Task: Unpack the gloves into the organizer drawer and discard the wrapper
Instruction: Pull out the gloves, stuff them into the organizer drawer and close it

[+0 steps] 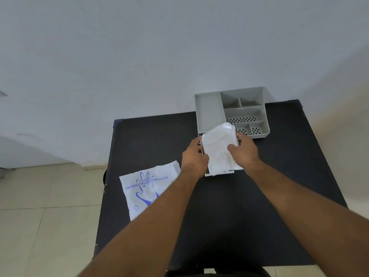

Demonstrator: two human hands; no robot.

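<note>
A stack of thin white plastic gloves (217,145) lies over the pulled-out white drawer (219,173) of the grey organizer (209,112). My left hand (194,154) grips the stack's left edge. On the right side my right hand (244,149) holds it, thumb on top. The stack's far end rests on the organizer's front rim. The white wrapper (147,188), printed in blue with a hand outline and "Disposable Polyethylene Gloves", lies flat on the black table, left of my left forearm. Most of the drawer is hidden under the gloves.
The black table (229,216) stands against a pale wall, with the organizer at its far right. Tiled floor (40,216) lies to the left. The wrapper overhangs the table's left edge slightly. A dark stool edge shows at the bottom.
</note>
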